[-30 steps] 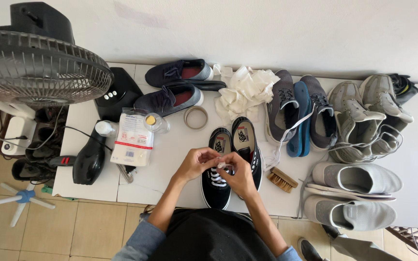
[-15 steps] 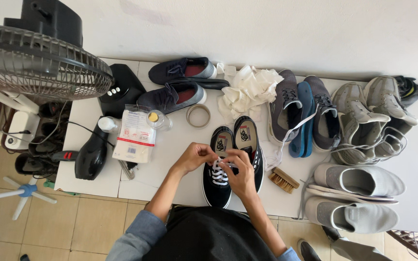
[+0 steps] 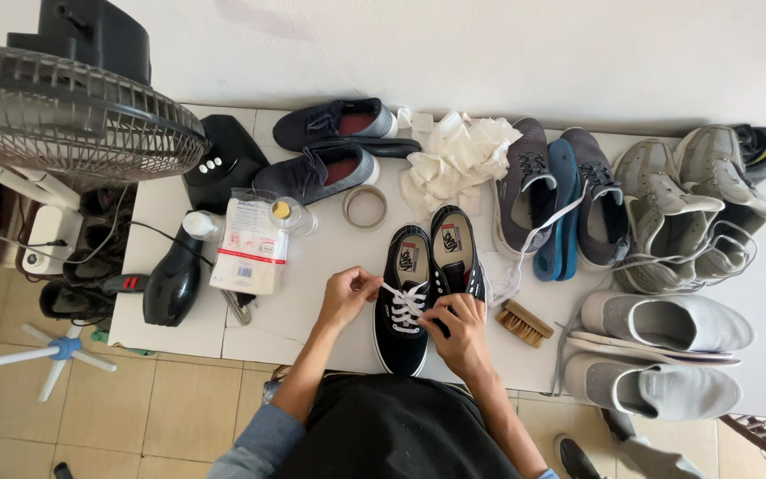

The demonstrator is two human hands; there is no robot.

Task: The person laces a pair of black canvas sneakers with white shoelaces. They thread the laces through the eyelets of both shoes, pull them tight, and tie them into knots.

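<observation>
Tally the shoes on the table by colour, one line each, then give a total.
Black shoes with white laces: 2
Navy shoes: 2
Dark grey shoes: 2
Olive-grey high-tops: 2
Light grey slip-ons: 2
Total: 10
The left hand and right hand are on the laces.

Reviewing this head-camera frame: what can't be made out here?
- Right black canvas sneaker: toe hidden under the right hand.
- White lace: its end is hidden inside the left hand.
- White printed packet: lettering too small.
- Dark shoe: cut off by the bottom edge.
</observation>
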